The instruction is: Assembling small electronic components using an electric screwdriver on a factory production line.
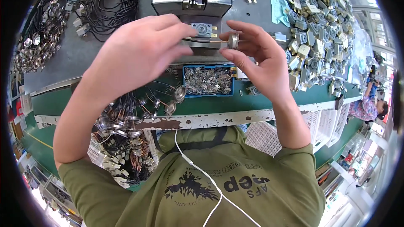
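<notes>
My right hand (261,54) pinches a round metal disc (233,40) between thumb and fingers. From the disc a thin wire (216,41), copper-coloured and then dark, runs leftward to my left hand (149,46). The left fingers are stretched out and parted, partly blurred, with the wire's dark end in the gap; no grip on it can be made out. Just beyond the fingertips lies a grey square switch (202,30) with brass terminals. It sits before a metal fixture (192,0), partly hidden by my left fingers.
A blue tray (208,95) of small metal pieces stands near the front edge. Wired metal discs (126,120) hang over that edge at left. Black cables (124,6) lie far left. Grey switches (309,21) are heaped at right, beside a light-blue cloth (280,10).
</notes>
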### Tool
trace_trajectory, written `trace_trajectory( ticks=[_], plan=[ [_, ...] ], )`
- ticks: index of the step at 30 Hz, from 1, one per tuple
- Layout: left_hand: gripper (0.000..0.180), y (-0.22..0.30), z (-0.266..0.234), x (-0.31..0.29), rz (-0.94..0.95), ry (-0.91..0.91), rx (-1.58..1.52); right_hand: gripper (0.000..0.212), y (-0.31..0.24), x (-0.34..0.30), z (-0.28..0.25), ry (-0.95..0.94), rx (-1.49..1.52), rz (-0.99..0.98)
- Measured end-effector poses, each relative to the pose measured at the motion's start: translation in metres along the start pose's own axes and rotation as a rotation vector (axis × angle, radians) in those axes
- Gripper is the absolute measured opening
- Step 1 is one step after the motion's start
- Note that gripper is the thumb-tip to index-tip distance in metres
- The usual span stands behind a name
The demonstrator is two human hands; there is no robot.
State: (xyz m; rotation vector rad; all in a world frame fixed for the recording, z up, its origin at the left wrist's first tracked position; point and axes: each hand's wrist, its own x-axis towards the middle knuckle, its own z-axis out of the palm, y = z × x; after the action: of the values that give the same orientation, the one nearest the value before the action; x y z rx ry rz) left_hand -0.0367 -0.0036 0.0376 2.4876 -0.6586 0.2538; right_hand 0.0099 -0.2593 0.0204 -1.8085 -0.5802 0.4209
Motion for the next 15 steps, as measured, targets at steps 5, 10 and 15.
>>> trace_trajectory(
  ticks=[5,10,15],
  plan=[
    [0.012,-0.008,-0.009,0.005,0.029,-0.111,0.089,0.042,0.014,0.011,0.001,-0.074,0.144,0.084],
    [0.014,-0.015,-0.022,0.004,0.068,-0.068,0.056,0.045,0.016,0.018,0.006,-0.195,0.491,0.169],
    [0.015,-0.012,-0.023,0.003,0.015,-0.062,0.005,0.043,0.013,0.022,0.01,-0.138,0.455,0.182]
  ],
)
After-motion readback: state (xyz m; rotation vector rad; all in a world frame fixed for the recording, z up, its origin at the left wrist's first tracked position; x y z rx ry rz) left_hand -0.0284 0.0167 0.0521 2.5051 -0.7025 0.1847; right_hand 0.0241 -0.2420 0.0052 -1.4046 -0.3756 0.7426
